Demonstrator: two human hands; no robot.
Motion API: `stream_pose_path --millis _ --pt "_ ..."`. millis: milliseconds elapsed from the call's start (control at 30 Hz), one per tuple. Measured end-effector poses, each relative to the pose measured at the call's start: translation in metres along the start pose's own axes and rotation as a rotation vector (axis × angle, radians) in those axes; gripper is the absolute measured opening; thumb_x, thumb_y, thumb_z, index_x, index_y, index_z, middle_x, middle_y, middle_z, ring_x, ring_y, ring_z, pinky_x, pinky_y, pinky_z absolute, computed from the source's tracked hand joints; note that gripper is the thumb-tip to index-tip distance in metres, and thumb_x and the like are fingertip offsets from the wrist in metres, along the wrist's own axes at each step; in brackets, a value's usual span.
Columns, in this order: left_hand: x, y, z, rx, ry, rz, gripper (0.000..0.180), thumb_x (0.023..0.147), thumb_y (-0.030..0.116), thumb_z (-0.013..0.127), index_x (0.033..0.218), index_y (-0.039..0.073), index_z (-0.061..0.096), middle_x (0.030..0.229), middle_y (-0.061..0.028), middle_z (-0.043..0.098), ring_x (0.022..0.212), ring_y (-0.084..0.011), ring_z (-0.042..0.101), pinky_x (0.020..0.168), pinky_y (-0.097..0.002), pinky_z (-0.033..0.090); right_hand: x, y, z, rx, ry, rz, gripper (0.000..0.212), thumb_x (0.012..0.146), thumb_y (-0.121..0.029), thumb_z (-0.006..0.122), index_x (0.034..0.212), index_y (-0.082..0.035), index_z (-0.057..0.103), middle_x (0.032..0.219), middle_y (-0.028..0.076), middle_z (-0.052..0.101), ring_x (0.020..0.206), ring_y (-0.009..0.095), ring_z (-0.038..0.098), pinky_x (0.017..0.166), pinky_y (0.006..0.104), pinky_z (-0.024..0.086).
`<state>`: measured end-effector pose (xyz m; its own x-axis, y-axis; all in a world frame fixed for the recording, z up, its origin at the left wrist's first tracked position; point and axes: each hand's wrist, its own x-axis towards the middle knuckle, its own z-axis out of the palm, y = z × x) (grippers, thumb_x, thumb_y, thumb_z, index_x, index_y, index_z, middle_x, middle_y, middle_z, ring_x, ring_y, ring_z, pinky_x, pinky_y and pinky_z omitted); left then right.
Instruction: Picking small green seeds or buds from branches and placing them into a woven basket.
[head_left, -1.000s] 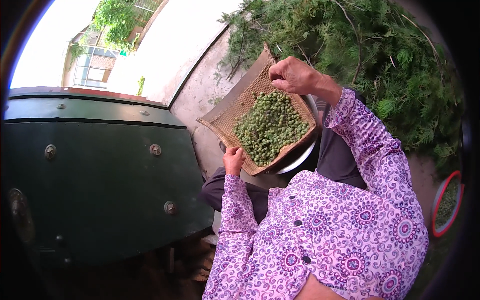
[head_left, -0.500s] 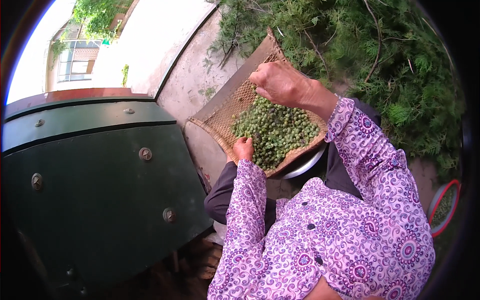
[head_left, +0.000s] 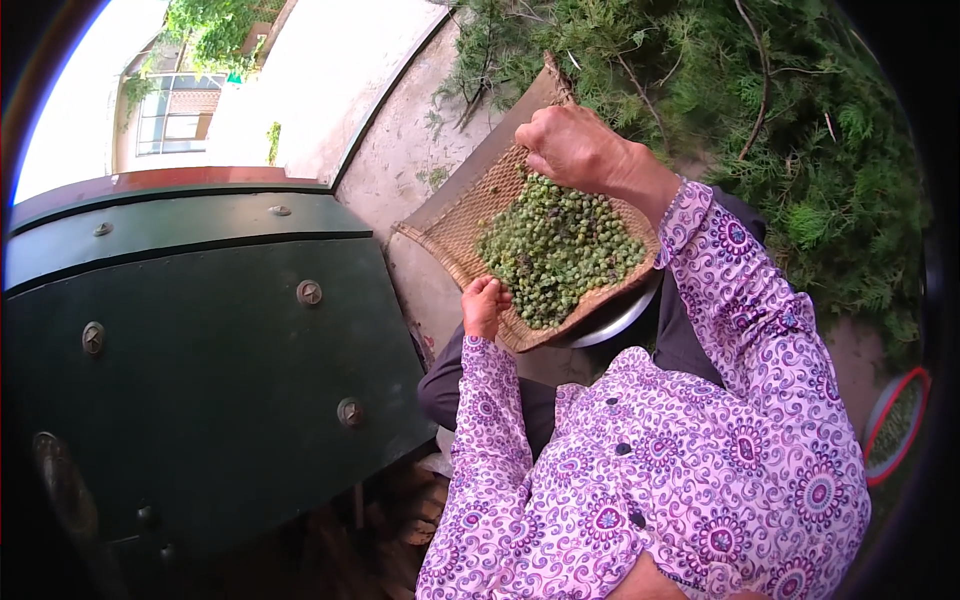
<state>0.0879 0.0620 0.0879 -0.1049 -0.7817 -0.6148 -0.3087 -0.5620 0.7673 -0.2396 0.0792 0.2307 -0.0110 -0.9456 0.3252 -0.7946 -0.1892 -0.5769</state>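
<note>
A woven winnowing basket [head_left: 462, 210] lies tilted across my lap, with a heap of small round green berries [head_left: 562, 240] and darker bits among them. My left hand [head_left: 485, 303] is at the basket's near left edge, thumb and fingers pinched together beside the berries; whatever they hold is too small to make out. Over the basket's far right side is my right hand [head_left: 580, 150], its fingers curled closed and pointing left. Its palm is hidden, so I cannot see what it holds. Beneath the basket shows the rim of a metal basin [head_left: 625, 322].
Leafy green conifer branches [head_left: 800, 170] fill the right side. A large dark green metal box [head_left: 200, 340] with star-shaped studs stands close on my left. A red-rimmed round container [head_left: 893, 425] is at the lower right. Concrete ground [head_left: 405, 150] lies beyond the basket.
My left hand has drawn back from the berries toward the basket's left edge. My right hand stays closed over the far side. The whole view has shifted slightly.
</note>
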Motion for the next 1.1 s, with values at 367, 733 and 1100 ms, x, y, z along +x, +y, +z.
stream_pose_path --millis 367,733,1100 --pt "-0.064 0.183 0.075 -0.141 -0.379 0.751 0.043 0.086 0.008 0.053 0.126 0.000 0.040 0.115 -0.0157 0.053 0.093 -0.0206 0.057 0.076 -0.0287 0.048 -0.006 -0.016 0.007 -0.176 -0.444 0.066 0.019 0.073 0.005 0.045 0.080 0.000 0.063 0.086 0.020 0.063 0.084 0.029 0.063 0.074 0.0390 0.050" --pt "0.053 0.070 0.025 0.337 -0.105 0.255 0.057 0.083 0.046 0.055 0.123 0.006 0.047 0.119 -0.0048 0.051 0.105 -0.0157 0.047 0.080 -0.0305 0.039 0.002 0.007 -0.007 -0.003 -0.194 0.187 0.007 0.076 -0.006 0.056 0.079 0.000 0.057 0.075 0.015 0.060 0.069 0.027 0.061 0.063 0.0360 0.052" --pt "0.142 -0.086 -0.045 -0.188 -0.069 -0.027 0.048 0.092 0.042 0.034 0.115 0.003 0.050 0.105 -0.0104 0.060 0.093 -0.0239 0.059 0.083 -0.0367 0.047 0.010 -0.015 -0.033 0.122 0.026 0.103 0.010 0.075 -0.008 0.060 0.075 -0.001 0.053 0.074 0.016 0.056 0.067 0.028 0.060 0.059 0.0367 0.049"
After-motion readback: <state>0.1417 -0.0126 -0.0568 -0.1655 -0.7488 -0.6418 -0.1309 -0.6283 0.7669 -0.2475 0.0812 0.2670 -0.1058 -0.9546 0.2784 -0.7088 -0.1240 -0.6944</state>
